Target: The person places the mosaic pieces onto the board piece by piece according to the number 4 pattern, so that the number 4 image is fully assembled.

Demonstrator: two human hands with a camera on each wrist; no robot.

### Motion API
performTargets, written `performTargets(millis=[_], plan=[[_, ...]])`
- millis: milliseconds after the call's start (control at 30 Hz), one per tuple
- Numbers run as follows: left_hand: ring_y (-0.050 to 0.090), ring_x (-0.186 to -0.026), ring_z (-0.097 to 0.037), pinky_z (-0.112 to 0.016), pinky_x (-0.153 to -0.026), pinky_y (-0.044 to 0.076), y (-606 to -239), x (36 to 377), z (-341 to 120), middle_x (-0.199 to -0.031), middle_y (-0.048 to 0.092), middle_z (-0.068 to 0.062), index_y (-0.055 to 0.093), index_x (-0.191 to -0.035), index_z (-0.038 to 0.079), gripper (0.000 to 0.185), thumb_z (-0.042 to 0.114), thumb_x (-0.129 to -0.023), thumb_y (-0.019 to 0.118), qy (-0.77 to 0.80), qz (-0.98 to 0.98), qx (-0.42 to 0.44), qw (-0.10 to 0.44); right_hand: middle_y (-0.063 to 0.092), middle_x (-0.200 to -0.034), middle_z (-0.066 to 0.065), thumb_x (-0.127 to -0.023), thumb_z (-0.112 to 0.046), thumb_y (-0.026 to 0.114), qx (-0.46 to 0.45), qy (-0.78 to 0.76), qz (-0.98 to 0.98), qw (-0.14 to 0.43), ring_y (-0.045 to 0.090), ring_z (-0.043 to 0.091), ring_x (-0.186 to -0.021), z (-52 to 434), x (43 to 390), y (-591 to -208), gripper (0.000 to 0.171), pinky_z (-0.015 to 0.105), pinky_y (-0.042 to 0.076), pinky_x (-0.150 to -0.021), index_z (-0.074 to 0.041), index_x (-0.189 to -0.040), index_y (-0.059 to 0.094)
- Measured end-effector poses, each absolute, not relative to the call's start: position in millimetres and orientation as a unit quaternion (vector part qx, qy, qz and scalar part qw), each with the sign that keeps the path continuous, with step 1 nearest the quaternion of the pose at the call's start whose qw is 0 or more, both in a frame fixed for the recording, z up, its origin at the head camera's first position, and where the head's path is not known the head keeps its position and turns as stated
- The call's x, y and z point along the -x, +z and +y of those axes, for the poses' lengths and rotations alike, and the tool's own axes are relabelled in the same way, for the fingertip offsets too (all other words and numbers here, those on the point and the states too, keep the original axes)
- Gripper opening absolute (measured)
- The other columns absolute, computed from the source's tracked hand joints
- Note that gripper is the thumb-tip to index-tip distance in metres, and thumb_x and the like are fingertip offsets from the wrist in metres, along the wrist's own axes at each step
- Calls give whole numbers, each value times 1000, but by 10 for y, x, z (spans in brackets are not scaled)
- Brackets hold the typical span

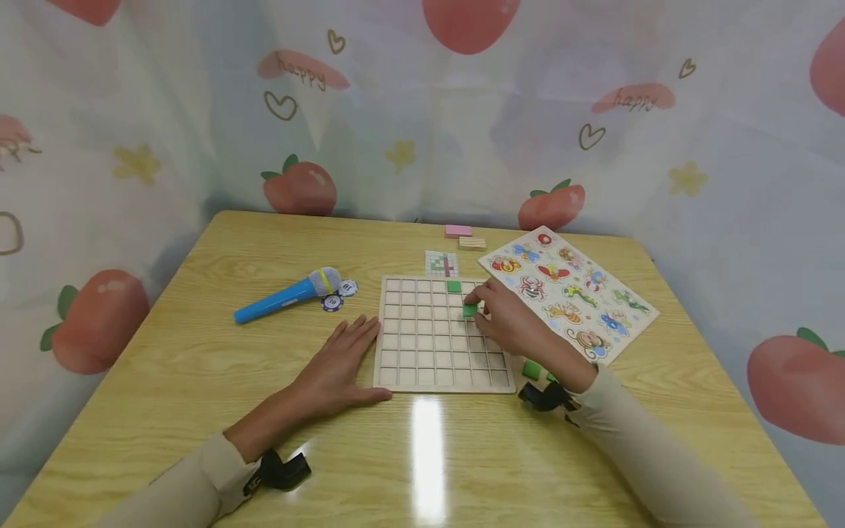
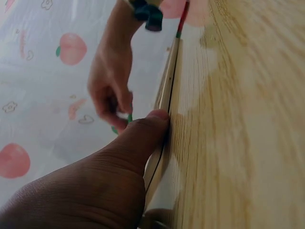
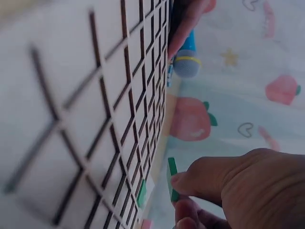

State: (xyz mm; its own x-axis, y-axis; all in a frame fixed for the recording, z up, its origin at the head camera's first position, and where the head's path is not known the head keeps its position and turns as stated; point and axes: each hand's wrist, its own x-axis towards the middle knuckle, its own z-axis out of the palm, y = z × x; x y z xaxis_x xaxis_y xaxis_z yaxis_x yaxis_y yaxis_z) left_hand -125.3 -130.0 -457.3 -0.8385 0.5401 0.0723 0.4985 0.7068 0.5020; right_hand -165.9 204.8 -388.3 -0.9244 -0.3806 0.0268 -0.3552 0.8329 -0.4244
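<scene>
Head view shows a wooden grid board (image 1: 436,345) lying flat on the yellow worktop (image 1: 198,367), with both hands at it. The right hand (image 1: 505,315) reaches over the board's far right part and pinches a small green tile (image 1: 469,311) between thumb and fingertips, holding it just above or at a cell in the third row; whether the tile already touches the board cannot be told. The right wrist view shows the same tile (image 3: 172,179) held on edge between thumb and fingers, close to the grid. A second green tile (image 1: 453,287) sits in a cell of the top row, near the held one. The left hand (image 1: 339,367) lies flat on the worktop with fingers straight and spread, its thumb against the board's near left edge; the left wrist view shows the thumb (image 2: 143,136) pressed to that edge.

More green tiles (image 1: 532,369) lie on the worktop just right of the board, beside the right wrist. An animal puzzle sheet (image 1: 568,290) lies to the right, a blue toy microphone (image 1: 287,295) to the left, and a small pattern card (image 1: 441,263) just behind the board.
</scene>
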Motion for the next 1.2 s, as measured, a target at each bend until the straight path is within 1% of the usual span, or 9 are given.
performTargets(millis=[133, 267, 467, 633, 767, 933, 1067, 1133, 1200], plan=[[20, -168, -32, -54, -139, 11, -4587, 1266, -1313, -177, 29, -11, 28, -169, 5, 120, 64, -81, 85, 255, 924, -283, 45, 61, -122, 17, -104, -7, 65, 229, -198, 951, 57, 65, 27, -102, 1813, 1971, -3898, 23, 40, 59, -85, -4, -127, 69], [20, -168, -32, -54, -140, 12, -4581, 1271, -1297, -177, 29, -11, 28, -169, 6, 120, 65, -81, 85, 254, 924, -283, 44, 61, -125, 19, -105, -5, 61, 247, -190, 947, 77, 64, 29, -105, 1708, 2175, -3939, 19, 43, 58, -90, -2, -122, 69], [20, -168, -33, -54, -140, 12, -4557, 1262, -1278, -177, 29, -12, 28, -169, 5, 120, 65, -81, 85, 253, 924, -284, 48, 63, -127, 18, -104, -3, 58, 248, -197, 944, 94, 63, 28, -107, 1706, 2267, -4009, 19, 43, 57, -91, -3, -119, 70], [21, -168, -33, -54, -140, 12, -4546, 1254, -1303, -177, 29, -12, 29, -169, 5, 120, 65, -81, 85, 250, 926, -279, 47, 64, -125, 17, -104, -3, 58, 260, -197, 941, 92, 65, 28, -108, 1667, 2302, -4030, 18, 44, 58, -91, -3, -119, 69], [20, -168, -33, -54, -140, 11, -4541, 1255, -1310, -178, 28, -13, 28, -169, 5, 120, 63, -81, 86, 258, 923, -279, 50, 66, -122, 17, -105, -3, 59, 260, -193, 942, 88, 66, 29, -107, 1651, 2315, -4031, 15, 44, 59, -91, -2, -116, 70], [20, -168, -33, -54, -140, 11, -4540, 1266, -1310, -177, 29, -12, 29, -169, 5, 119, 61, -81, 87, 264, 922, -278, 49, 68, -118, 16, -106, -4, 61, 278, -189, 939, 72, 68, 28, -102, 1689, 2296, -4025, 15, 44, 59, -89, -3, -116, 73], [20, -168, -32, -54, -139, 11, -4558, 1270, -1309, -177, 29, -12, 29, -169, 5, 119, 60, -81, 87, 262, 923, -279, 49, 67, -122, 13, -106, -5, 62, 280, -208, 936, 50, 68, 26, -105, 1818, 2138, -4000, 18, 42, 61, -89, -5, -120, 73], [20, -168, -32, -54, -139, 11, -4555, 1265, -1307, -177, 29, -12, 29, -169, 5, 119, 60, -81, 88, 262, 923, -278, 50, 68, -124, 11, -106, -4, 62, 268, -237, 934, 16, 69, 25, -105, 1929, 1979, -3964, 19, 41, 61, -88, -7, -121, 73], [21, -168, -33, -55, -139, 12, -4549, 1264, -1313, -177, 30, -12, 29, -169, 5, 119, 60, -81, 88, 261, 924, -276, 49, 69, -123, 9, -106, -4, 63, 248, -272, 929, -34, 70, 22, -101, 2051, 1806, -3932, 19, 40, 61, -85, -9, -121, 73]])
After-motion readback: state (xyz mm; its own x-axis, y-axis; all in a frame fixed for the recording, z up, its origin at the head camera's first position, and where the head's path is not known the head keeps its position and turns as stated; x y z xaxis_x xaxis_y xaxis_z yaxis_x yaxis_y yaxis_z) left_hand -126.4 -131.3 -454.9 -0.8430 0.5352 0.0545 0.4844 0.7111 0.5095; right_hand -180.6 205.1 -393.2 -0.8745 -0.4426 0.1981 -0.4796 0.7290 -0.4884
